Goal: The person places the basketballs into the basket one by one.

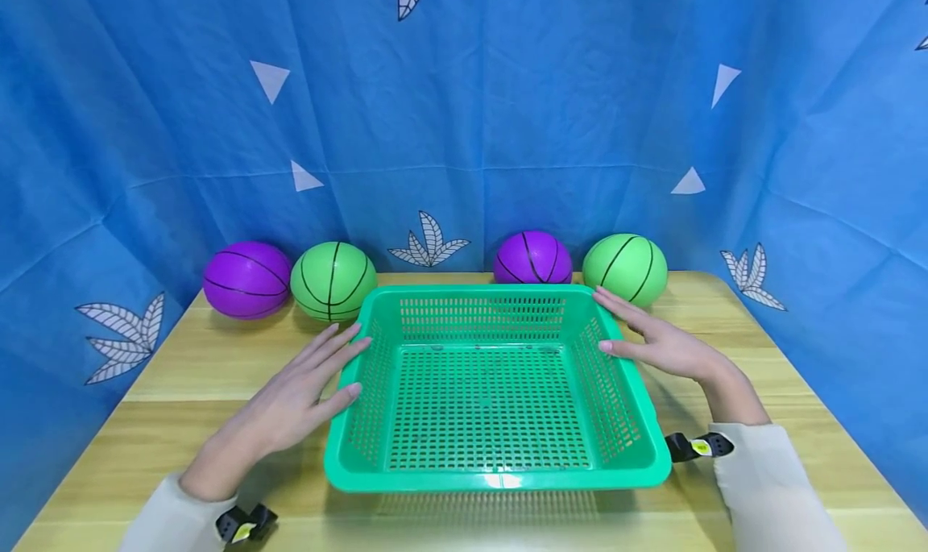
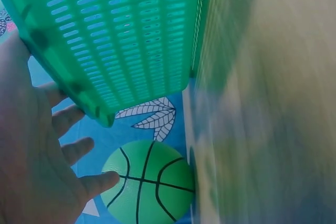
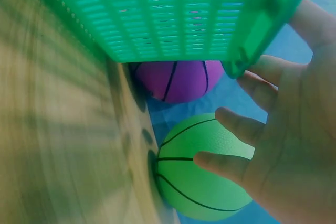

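Observation:
A green plastic basket [image 1: 500, 481] with slotted walls and a grid floor stands on the wooden table, its bare floor facing up. At its left rim is my left hand [image 1: 300, 395], fingers spread and mostly straight, the thumb touching or just over the edge. My right hand [image 1: 670, 349] lies along the right rim, thumb and fingers extended over it. From the left wrist view, the fingers [image 2: 79, 150] look straight beside the basket's outer wall [image 2: 126, 40]. The right wrist view likewise has extended fingers [image 3: 239, 127] by the rim, not curled round it.
Behind the basket sit a purple ball [image 1: 246, 282] and a green ball [image 1: 333, 282] at left, a purple ball [image 1: 532, 259] and a green ball [image 1: 625, 270] at right. A blue patterned curtain [image 1: 478, 117] hangs around the wooden table [image 1: 181, 375].

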`<state>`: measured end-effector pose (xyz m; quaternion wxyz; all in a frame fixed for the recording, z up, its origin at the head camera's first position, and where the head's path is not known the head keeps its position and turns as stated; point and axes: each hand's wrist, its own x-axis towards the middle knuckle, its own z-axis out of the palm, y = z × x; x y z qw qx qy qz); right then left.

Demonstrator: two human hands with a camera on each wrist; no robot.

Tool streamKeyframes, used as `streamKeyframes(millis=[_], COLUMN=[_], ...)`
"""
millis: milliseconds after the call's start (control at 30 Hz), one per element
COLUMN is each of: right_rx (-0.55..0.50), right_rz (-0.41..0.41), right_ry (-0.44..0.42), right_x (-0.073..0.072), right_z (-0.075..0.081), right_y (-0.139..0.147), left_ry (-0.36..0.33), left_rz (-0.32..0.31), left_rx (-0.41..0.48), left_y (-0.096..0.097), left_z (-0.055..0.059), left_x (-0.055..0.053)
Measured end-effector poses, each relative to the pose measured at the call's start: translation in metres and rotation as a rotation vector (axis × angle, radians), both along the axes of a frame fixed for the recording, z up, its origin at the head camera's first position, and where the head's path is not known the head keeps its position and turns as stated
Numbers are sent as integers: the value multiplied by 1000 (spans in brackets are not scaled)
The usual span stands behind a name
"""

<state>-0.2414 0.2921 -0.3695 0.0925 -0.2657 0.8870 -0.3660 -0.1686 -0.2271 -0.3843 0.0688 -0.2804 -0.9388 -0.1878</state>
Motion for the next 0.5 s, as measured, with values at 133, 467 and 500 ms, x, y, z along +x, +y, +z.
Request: streamKeyframes(millis=[133,467,500], right_rx=[-7,61,65], right_rz=[-38,-246,-266], right_ry=[47,125,133], right_x=[0,-4,-5], right_z=[2,3,2], right_y=[2,9,10], left_ry=[11,53,54], left_rz=[4,10,13], left_rx=[-10,-25,-30], left_y=[0,0,0], left_z=[-1,-4,-4], left_x=[2,-1,-1])
